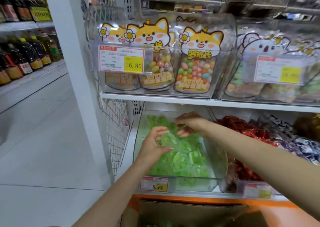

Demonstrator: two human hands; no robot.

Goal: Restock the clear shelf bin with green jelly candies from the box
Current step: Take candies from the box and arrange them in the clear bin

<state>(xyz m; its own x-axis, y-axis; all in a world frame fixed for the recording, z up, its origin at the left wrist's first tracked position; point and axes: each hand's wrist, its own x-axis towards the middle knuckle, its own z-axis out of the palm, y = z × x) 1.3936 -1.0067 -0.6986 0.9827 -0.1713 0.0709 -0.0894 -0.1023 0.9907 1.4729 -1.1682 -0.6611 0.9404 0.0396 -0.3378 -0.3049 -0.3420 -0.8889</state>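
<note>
- My left hand (153,144) is over the left part of the clear bin (190,183) on the lower shelf, and its fingers (160,131) and thumb are curled round one jelly cup (167,140), grasping it just above the pile.
- My right hand (187,124) reaches further in, towards the back of the same bin, with the fingers pointing down. It is smeared by motion blur. I see something pale green at the fingertips, but I cannot tell whether they are gripping it.
- The green jelly candies (187,159) lie heaped loosely inside the bin, piled against its front wall and thinner towards the back left corner.
- A red-bordered price tag (154,184) with a yellow patch reading 8.60 sits on the bin's front, low on the left.
- The box (190,213) is brown cardboard and stands open below the shelf, at the bottom of my view between my two forearms. Some green shows inside at its lower edge, too blurred for me to identify.
- To the right of the clear bin is a neighbouring bin of red-wrapped sweets (242,129), touching it side by side.
- On the shelf above, another clear container holds cartoon-dog candy bags (196,60), with a tag (121,59) marked 16.80 on its front.
- A white wire mesh panel (116,131) closes the shelf's left end. Well apart, across the aisle floor, stand dark bottles (26,57) on shelves.
</note>
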